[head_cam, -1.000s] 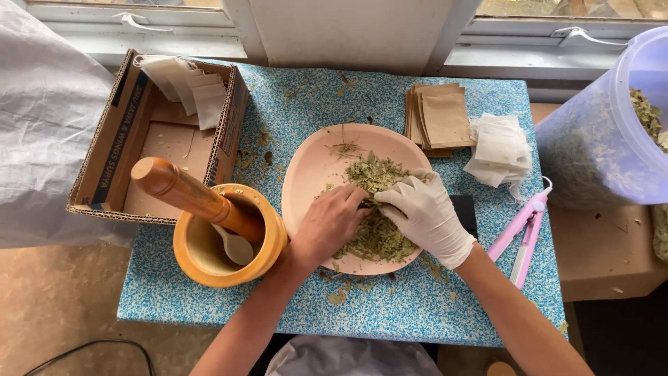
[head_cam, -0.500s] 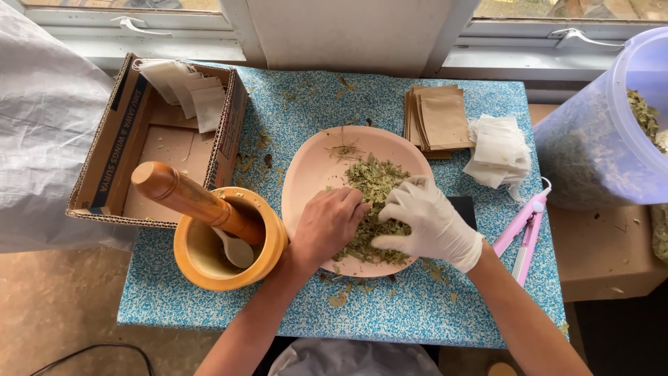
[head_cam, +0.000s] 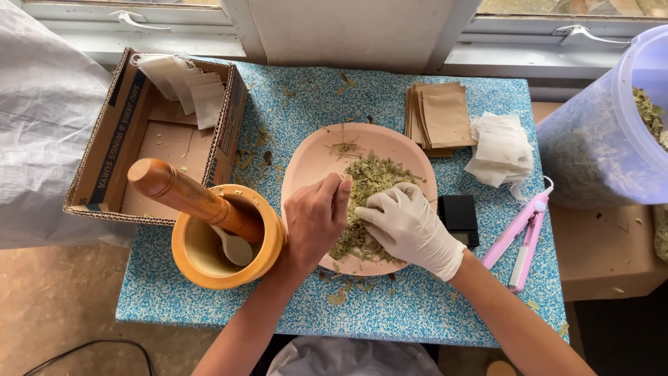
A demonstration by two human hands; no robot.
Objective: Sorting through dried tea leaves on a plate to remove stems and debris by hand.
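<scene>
Two hands work in one pink plate (head_cam: 313, 163) at the middle of the blue speckled worktop (head_cam: 209, 306). Left hand (head_cam: 314, 221), bare, rests on the plate's near left edge with its fingers curled loosely inward and the thumb raised, touching the pile of dried green leaves (head_cam: 369, 182); I cannot see that it grips anything. Right hand (head_cam: 407, 224), in a white glove, lies palm down on the leaves with fingers bent, pressing into the heap, holding nothing that shows. The leaves cover the middle and near side of the plate, and a few crumbs lie on the worktop just below its rim.

Just left of the plate stands a wooden mortar (head_cam: 209, 268), with a wooden pestle (head_cam: 184, 195) leaning out of it and a small spoon (head_cam: 233, 249) in its bowl. Behind that sits an open cardboard box (head_cam: 118, 132) holding white sachets (head_cam: 184, 82). Beyond the plate lie a stack of brown paper pouches (head_cam: 440, 115) and, beside it, a heap of white filter bags (head_cam: 502, 147). A small black scale (head_cam: 459, 216) peeks out at the plate's right edge, near a pink sealing clamp (head_cam: 525, 233). A clear plastic tub (head_cam: 598, 146) of leaves stands at the far right.
</scene>
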